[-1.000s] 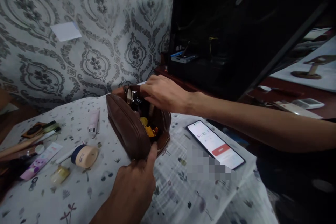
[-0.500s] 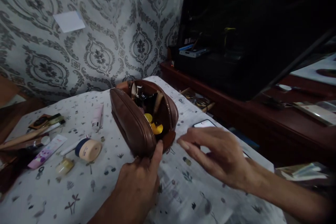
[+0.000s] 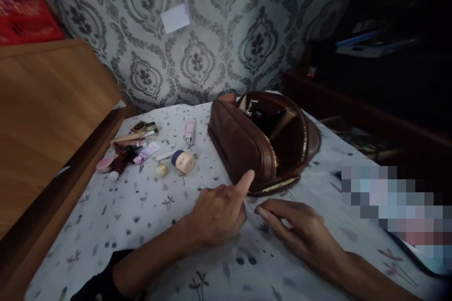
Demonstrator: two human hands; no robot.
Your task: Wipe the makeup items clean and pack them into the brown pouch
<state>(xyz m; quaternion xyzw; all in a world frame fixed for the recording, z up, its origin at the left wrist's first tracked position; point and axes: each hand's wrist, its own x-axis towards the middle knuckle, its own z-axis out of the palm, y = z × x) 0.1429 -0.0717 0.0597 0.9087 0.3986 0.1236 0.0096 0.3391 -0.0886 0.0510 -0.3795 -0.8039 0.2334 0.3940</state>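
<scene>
Left hand (image 3: 219,214) by diagonal bag (image 3: 240,143), mouth upward

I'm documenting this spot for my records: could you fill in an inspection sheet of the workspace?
Surface: white printed cloth.
Job's things: brown bag, unzipped and gaping; contents mostly too dark to identify.
Clutter: jar on its side, pink tube and other small items, left of the bag; an area at right is pixelated.
Hands: left hand at the bag's near end, forefinger extended, contact unclear; right hand beside it, fingers curled, grip unclear.
Cables: nothing seen.
Surroundings: patterned wall behind, bearing white paper; wooden panel at left.
</scene>
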